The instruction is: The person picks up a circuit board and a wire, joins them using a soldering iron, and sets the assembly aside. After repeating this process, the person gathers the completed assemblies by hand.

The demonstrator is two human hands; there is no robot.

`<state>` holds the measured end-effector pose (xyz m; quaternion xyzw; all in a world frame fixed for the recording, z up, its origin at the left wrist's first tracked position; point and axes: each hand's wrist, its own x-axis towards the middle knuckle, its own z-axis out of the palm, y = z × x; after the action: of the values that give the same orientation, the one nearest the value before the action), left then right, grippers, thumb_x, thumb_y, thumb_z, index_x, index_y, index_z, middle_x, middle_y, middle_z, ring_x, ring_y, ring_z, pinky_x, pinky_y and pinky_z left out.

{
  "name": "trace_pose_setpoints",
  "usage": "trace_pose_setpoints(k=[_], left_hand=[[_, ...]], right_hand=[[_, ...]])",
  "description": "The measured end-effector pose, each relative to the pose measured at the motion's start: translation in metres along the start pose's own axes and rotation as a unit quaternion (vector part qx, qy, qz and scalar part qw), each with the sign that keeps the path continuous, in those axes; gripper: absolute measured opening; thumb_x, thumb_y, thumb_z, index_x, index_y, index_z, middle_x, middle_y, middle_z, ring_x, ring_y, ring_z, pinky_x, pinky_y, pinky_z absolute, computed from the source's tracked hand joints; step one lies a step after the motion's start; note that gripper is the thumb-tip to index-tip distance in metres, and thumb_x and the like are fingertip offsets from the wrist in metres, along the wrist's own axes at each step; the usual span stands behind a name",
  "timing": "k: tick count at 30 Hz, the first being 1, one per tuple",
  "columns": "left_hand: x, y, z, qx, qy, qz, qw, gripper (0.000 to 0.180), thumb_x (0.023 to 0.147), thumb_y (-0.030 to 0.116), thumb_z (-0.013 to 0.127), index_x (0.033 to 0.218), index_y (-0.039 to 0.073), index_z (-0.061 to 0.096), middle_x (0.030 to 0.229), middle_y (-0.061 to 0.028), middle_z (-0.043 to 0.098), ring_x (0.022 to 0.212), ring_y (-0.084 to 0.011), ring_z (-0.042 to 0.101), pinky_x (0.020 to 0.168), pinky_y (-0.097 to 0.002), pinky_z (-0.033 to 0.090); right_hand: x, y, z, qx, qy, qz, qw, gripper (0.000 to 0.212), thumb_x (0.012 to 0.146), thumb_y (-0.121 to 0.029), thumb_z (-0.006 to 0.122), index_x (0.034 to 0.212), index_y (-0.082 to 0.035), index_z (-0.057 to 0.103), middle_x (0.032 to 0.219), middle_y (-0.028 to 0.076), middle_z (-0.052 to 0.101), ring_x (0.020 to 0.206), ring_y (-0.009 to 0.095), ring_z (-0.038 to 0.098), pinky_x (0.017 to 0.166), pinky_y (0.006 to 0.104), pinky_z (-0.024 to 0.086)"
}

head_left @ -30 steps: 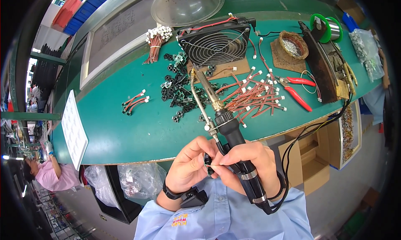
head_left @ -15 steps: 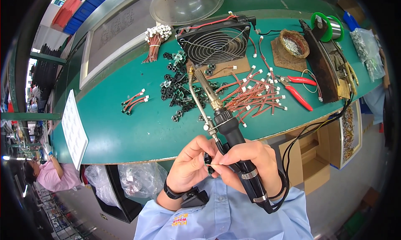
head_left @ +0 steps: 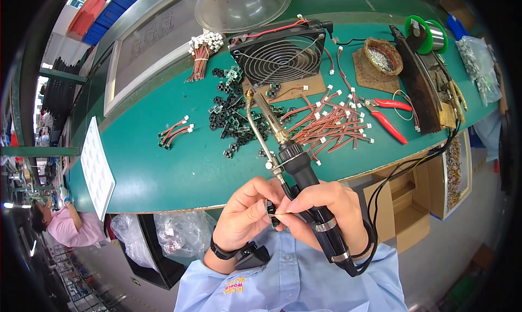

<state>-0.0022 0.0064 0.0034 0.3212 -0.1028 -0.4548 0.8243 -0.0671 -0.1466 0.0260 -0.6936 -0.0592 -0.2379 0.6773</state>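
The right hand (head_left: 326, 214) wraps a soldering iron (head_left: 296, 168) by its matte black cylindrical handle, fingers curled shut around the grip; the iron's brass-coloured barrel and thin bent wire feed tube slant up toward 11 o'clock, over the near edge of the bench (head_left: 163, 170), whose top is a smooth green mat. The left hand (head_left: 247, 214) sits just at 9 o'clock of the right, its thumb and forefinger pinched together with the right fingertips on a small dark connector (head_left: 270, 211), held in front of the light blue shirt, off the bench. A black wristband circles the left wrist. At 12 o'clock of the iron lies a loose heap of red wires (head_left: 331, 124) with white plastic ends, beside a scatter of small black parts (head_left: 234, 116). Beyond them stands a square black fan (head_left: 280, 56) with a round wire grille. Red-handled cutters (head_left: 389, 116) lie at 2 o'clock.
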Motion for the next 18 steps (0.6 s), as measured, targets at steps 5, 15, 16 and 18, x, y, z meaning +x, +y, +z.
trace_pose_setpoints(k=[5, 15, 16, 18], left_hand=[[-0.0004, -0.0007, -0.0012, -0.027, -0.011, -0.010, 1.000, 0.020, 0.092, 0.022, 0.049, 0.098, 0.002, 0.047, 0.091, -0.0077, 0.047, 0.079, -0.0154, 0.051, 0.064, -0.0272, 0.045], [-0.0007, 0.0031, 0.0004, 0.061, -0.007, 0.019, 0.998, 0.021, 0.092, 0.020, 0.050, 0.098, 0.001, 0.049, 0.094, -0.0090, 0.049, 0.081, -0.0156, 0.051, 0.069, -0.0278, 0.044], [0.0000, 0.0046, 0.0004, 0.101, -0.008, 0.034, 0.994, 0.020, 0.092, 0.020, 0.050, 0.098, 0.000, 0.049, 0.095, -0.0096, 0.050, 0.082, -0.0159, 0.051, 0.072, -0.0282, 0.043], [-0.0002, 0.0068, 0.0010, 0.139, -0.008, 0.050, 0.989, 0.020, 0.092, 0.019, 0.049, 0.098, 0.000, 0.050, 0.097, -0.0102, 0.050, 0.084, -0.0162, 0.051, 0.074, -0.0286, 0.043]], right_hand=[[-0.0005, -0.0002, -0.0004, -0.001, -0.005, -0.010, 1.000, 0.035, 0.064, 0.010, 0.068, 0.095, -0.002, 0.054, 0.086, 0.008, 0.061, 0.064, 0.023, 0.059, 0.056, 0.0291, 0.048], [0.0057, -0.0065, -0.0066, -0.052, -0.033, -0.011, 0.998, 0.032, 0.068, 0.008, 0.071, 0.091, -0.003, 0.052, 0.075, 0.010, 0.065, 0.068, 0.019, 0.066, 0.060, 0.0281, 0.054], [0.0061, -0.0068, -0.0068, -0.059, -0.037, -0.006, 0.998, 0.032, 0.068, 0.008, 0.071, 0.091, -0.003, 0.052, 0.075, 0.010, 0.064, 0.069, 0.019, 0.066, 0.061, 0.0284, 0.054], [0.0046, -0.0076, -0.0067, -0.054, -0.032, 0.011, 0.998, 0.032, 0.068, 0.007, 0.071, 0.090, -0.003, 0.052, 0.075, 0.010, 0.064, 0.069, 0.019, 0.066, 0.062, 0.0284, 0.054]])
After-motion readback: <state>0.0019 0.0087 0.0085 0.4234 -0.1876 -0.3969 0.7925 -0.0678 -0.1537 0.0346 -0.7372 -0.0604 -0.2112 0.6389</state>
